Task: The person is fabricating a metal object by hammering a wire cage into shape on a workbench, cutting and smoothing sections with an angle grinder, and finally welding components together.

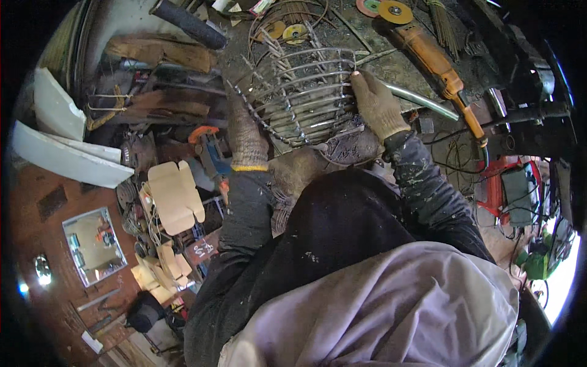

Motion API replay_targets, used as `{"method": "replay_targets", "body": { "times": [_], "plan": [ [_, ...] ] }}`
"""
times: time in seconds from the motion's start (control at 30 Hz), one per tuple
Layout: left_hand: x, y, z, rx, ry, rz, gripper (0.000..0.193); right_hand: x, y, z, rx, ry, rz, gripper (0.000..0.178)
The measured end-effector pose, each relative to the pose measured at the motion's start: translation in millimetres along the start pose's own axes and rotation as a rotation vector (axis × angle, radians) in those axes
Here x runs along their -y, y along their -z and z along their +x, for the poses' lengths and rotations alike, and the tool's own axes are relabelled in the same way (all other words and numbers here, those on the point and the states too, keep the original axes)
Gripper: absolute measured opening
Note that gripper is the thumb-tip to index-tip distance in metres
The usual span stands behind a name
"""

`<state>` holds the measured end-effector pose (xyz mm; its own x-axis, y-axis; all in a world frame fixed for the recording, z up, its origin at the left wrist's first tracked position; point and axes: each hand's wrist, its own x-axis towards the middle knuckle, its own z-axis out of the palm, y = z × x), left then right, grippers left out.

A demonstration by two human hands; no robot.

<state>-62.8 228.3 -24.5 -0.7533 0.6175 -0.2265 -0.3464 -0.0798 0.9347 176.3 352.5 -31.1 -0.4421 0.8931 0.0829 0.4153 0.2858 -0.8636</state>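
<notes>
A basket-like frame of welded metal rods is in front of me, its curved bars running across and twisted rods standing up along its far side. My left hand, in a knitted work glove, is at the frame's left edge; its fingers are partly hidden. On the right edge my right hand grips the end of the bars, the thumb on top and a bare fingertip showing through the glove. A bright metal tube lies just beyond the right hand.
An orange angle grinder with its cord lies at the far right, beside grinding discs. Thin rods are bundled at the back. Wooden planks and a dark pipe are at the far left. Cardboard and a mirror are at left.
</notes>
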Motion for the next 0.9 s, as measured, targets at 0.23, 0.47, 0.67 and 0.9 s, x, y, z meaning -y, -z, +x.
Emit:
{"method": "replay_targets", "body": {
  "times": [0.23, 0.47, 0.67, 0.9],
  "plan": [
    [-0.5, 6.0, 10.6, -0.141, -0.003, 0.279, 0.051, 1.6, 7.7, 18.6, 0.033, 0.012, -0.171, 0.046],
    [-6.7, 70.1, 13.8, 0.203, 0.043, 0.173, 0.031, -19.1, 25.6, 9.4, -0.204, -0.005, -0.141, 0.047],
    [11.2, 86.3, 8.5, 0.024, -0.109, 0.089, 0.025, -34.4, -9.1, -37.9, -0.315, 0.038, -0.086, 0.042],
    [-24.6, 104.6, 17.7, 0.189, -0.384, 0.673, 0.034, -43.6, -46.0, -42.4, -0.437, 0.059, -0.065, 0.033]
  ]
}}
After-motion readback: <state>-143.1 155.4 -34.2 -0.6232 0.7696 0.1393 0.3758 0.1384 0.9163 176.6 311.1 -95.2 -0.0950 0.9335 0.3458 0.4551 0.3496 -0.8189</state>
